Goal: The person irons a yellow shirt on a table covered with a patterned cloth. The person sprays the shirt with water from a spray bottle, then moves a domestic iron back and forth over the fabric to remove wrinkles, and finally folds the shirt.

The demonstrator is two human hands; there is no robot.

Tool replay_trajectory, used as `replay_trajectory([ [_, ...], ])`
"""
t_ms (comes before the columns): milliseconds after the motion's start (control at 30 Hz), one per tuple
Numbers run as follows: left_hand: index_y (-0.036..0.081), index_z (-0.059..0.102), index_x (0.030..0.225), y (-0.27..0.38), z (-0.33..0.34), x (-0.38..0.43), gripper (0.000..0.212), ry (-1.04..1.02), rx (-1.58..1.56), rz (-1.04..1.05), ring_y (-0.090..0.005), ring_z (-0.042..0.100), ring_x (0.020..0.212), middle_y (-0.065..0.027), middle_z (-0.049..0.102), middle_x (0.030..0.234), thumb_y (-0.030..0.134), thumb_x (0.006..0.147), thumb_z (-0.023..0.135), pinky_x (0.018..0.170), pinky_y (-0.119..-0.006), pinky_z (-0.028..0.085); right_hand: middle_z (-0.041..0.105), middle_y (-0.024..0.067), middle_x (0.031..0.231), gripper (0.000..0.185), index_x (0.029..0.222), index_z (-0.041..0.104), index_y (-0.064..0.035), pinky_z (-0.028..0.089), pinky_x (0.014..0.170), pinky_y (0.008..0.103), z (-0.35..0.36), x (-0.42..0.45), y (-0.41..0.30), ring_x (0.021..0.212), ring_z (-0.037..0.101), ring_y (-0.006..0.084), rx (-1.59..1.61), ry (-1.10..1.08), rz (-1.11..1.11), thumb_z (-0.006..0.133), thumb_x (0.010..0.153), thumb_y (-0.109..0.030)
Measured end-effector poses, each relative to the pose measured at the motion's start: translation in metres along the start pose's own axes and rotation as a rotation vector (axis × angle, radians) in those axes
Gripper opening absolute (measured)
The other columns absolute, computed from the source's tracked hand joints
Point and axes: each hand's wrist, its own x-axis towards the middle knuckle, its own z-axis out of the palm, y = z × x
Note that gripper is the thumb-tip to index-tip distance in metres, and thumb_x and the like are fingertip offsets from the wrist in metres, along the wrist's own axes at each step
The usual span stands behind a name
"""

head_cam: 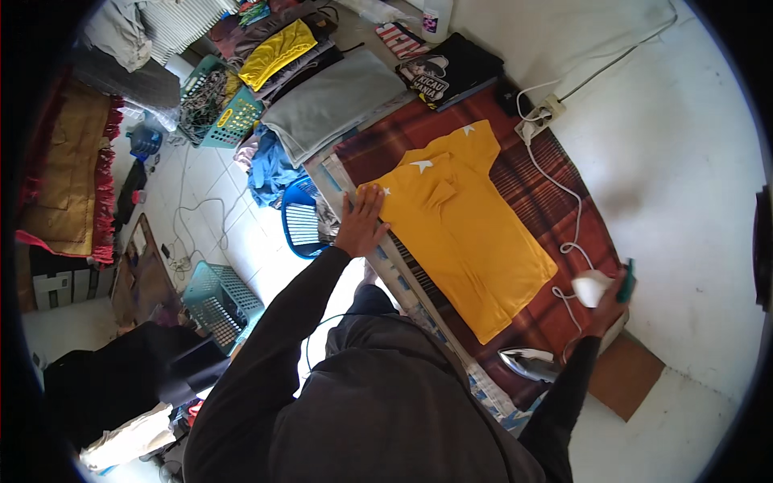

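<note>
A yellow-orange short-sleeved shirt (468,241) with white star marks lies spread on a red-brown plaid cloth (392,136) over the table. My left hand (361,224) rests flat at the shirt's left sleeve, holding nothing. On the far right my right hand (609,305) is closed around a white and green object (590,287), perhaps a spray bottle; it is blurred. Below the shirt's hem, an electric iron (530,364) with a shiny soleplate lies near my right forearm, which partly hides it.
A white cord (578,208) runs from a power strip (539,119) down the table's right side by the wall. Folded grey fabric (338,102) and a folded black printed shirt (450,69) lie at the far end. Left on the floor stand a blue basket (296,196) and a teal basket (211,287).
</note>
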Motion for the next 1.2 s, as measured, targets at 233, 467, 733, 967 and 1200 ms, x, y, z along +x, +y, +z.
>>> replay_trajectory([
  [233,-0.001,0.036,0.171,-0.061,0.008,-0.012,0.073,0.270,-0.276,-0.237,-0.0467,0.017,0.170,-0.0218,0.030,0.181,0.042,0.114,0.052,0.136,-0.063,0.013,0.075,0.0070,0.096,0.039,0.129,0.076,-0.0010,0.052,0.062,0.0292,0.173,-0.173,-0.175,0.070,0.067,0.0134,0.553,-0.445,0.306,0.070,0.112,-0.036],
  [467,-0.004,0.043,0.166,-0.147,0.035,-0.138,0.064,0.199,-0.381,-0.311,-0.0484,0.027,0.166,-0.0245,0.038,0.177,0.038,0.118,0.049,0.135,-0.056,0.023,0.064,0.0035,0.079,0.035,0.108,0.074,-0.0015,0.054,0.051,0.0322,0.309,-0.209,-0.213,0.061,0.063,0.0140,0.589,-0.590,0.609,0.079,0.106,-0.036],
  [733,-0.007,0.054,0.157,-0.249,0.111,-0.348,0.078,-0.180,-0.446,-1.173,-0.0455,0.051,0.152,-0.0320,0.056,0.161,0.058,0.115,0.046,0.129,-0.049,0.039,0.070,0.0062,0.077,0.044,0.102,0.080,0.0052,0.052,0.048,0.0327,0.318,-0.233,-0.222,0.057,0.065,0.0133,0.354,-0.839,0.426,0.083,0.102,-0.038],
  [967,-0.010,0.065,0.140,-0.264,0.126,-0.370,0.075,-0.173,-0.691,-1.373,-0.0483,0.066,0.131,-0.0342,0.071,0.135,0.056,0.119,0.035,0.115,-0.053,0.048,0.067,0.0063,0.068,0.047,0.098,0.082,0.0046,0.052,0.049,0.0328,0.261,-0.250,-0.197,0.050,0.063,0.0149,0.260,-0.759,0.339,0.085,0.100,-0.042],
  [1200,-0.004,0.064,0.147,-0.186,0.080,-0.220,0.049,0.265,-0.677,-0.862,-0.0387,0.062,0.140,-0.0247,0.067,0.149,0.033,0.118,0.054,0.119,-0.046,0.046,0.067,0.0051,0.068,0.048,0.097,0.081,0.0038,0.052,0.048,0.0321,0.173,-0.256,-0.128,0.050,0.064,0.0144,0.153,-0.667,0.462,0.086,0.099,-0.044],
])
